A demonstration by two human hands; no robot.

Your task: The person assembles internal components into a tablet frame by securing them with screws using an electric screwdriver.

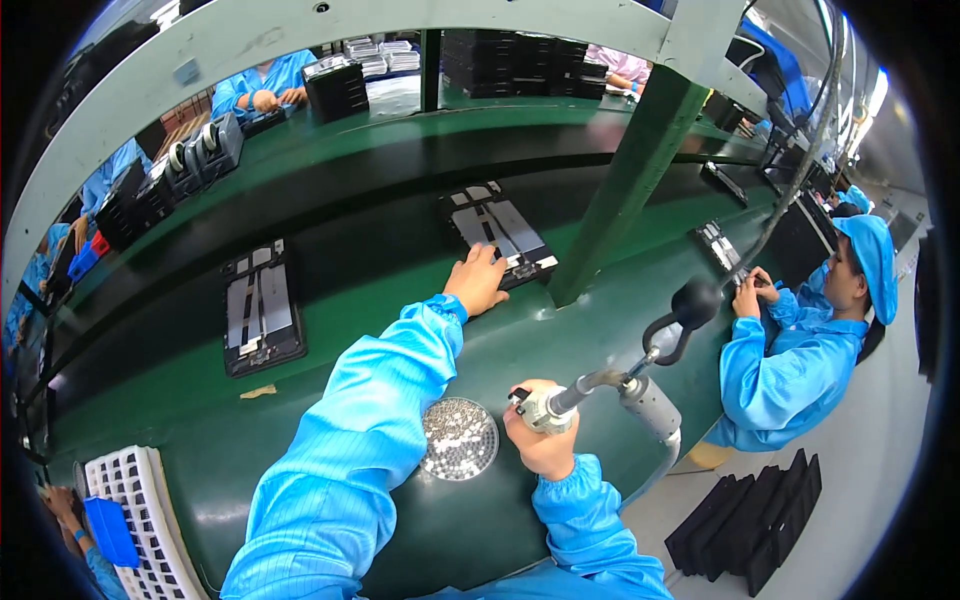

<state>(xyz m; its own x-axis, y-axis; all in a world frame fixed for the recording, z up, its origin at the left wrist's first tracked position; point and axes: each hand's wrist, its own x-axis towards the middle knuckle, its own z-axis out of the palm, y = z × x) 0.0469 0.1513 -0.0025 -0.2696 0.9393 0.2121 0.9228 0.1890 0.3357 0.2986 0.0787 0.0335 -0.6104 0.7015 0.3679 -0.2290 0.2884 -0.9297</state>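
Note:
My left hand (478, 281) reaches forward over the green bench, its fingers on the near edge of an opened tablet (505, 228). Inside that tablet show a grey battery and black strips; my fingers cover its near left corner. My right hand (541, 440) is wrapped round the pale body of a powered screwdriver (549, 410), which hangs from a jointed metal fitting with a hose. Between my forearms sits a round clear dish (460, 438) full of small silvery screws. Another opened tablet (262, 308) lies to the left, apart from my hands.
A green post (632, 185) rises just right of the tablet. At the left stands a white slotted tray (140, 510) with a blue box (111, 532). A co-worker (810, 330) in blue handles a device at right. Black trays (745, 520) stand below.

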